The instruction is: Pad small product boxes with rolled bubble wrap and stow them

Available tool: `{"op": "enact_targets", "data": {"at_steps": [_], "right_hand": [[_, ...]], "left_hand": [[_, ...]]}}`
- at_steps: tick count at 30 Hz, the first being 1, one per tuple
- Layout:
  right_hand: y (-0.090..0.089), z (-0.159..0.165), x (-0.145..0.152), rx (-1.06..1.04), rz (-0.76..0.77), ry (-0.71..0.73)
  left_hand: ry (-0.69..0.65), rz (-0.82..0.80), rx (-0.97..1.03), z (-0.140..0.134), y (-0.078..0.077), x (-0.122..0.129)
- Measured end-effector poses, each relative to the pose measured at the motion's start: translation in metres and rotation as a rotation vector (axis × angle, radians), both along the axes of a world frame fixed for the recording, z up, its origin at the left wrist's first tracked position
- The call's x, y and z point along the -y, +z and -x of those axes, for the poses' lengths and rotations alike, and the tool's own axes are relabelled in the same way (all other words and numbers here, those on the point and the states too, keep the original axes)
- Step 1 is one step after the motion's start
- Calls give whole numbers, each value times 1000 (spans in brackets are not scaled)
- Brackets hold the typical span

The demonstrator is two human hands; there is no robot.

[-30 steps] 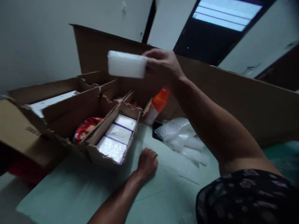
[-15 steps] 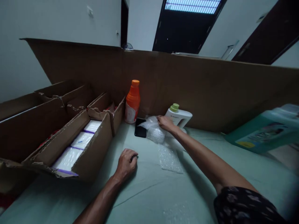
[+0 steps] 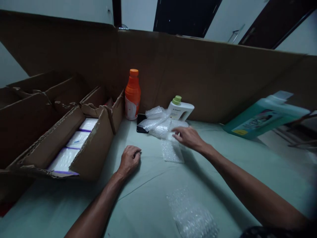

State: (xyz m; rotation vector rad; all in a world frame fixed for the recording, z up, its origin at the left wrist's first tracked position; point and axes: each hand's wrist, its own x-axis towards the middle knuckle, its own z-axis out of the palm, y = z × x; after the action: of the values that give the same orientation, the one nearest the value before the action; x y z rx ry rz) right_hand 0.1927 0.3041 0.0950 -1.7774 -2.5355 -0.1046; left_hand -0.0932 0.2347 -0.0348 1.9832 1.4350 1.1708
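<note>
My left hand (image 3: pixel 129 160) rests on the green cloth, curled closed. A small dark patch shows between its thumb and fingers, too little to name. Over the bubble wrap sheets (image 3: pixel 172 150) hovers my right hand (image 3: pixel 189 137), fingers bent and apart, with nothing visible in them. Just beyond it lies a crumpled heap of bubble wrap (image 3: pixel 158 124), partly covering a black phone (image 3: pixel 141 128). Behind the heap leans a white bottle with a green cap (image 3: pixel 180 109). Closer to me is another piece of bubble wrap (image 3: pixel 194 216).
An orange bottle (image 3: pixel 133 94) stands against the cardboard wall (image 3: pixel 203 72). At left, open cardboard boxes (image 3: pixel 92 158) stand; the nearest holds white packs with purple edges (image 3: pixel 64 158). A large jug of green liquid (image 3: pixel 264 115) tilts at the right.
My right hand has let go of the bubble wrap by the white bottle and drawn back toward me. The wrap covers more of the phone. My view has tipped downward; the left hand stays put.
</note>
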Motion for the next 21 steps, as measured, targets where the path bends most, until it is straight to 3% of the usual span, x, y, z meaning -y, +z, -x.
{"op": "enact_targets", "data": {"at_steps": [4,9,12,21], "right_hand": [[-36,-3,42,4,108,113],[-77,21,34,-30,20,86],[-88,35,17,-77,-30,74],[-106,55,-17,-235,-86,217]], "left_hand": [[6,-10,-5,-1,1,1],[4,-2,-10,-1,3,1],[15,7,-21,-1,4,1],[51,25,-79,-3,11,-2]]}}
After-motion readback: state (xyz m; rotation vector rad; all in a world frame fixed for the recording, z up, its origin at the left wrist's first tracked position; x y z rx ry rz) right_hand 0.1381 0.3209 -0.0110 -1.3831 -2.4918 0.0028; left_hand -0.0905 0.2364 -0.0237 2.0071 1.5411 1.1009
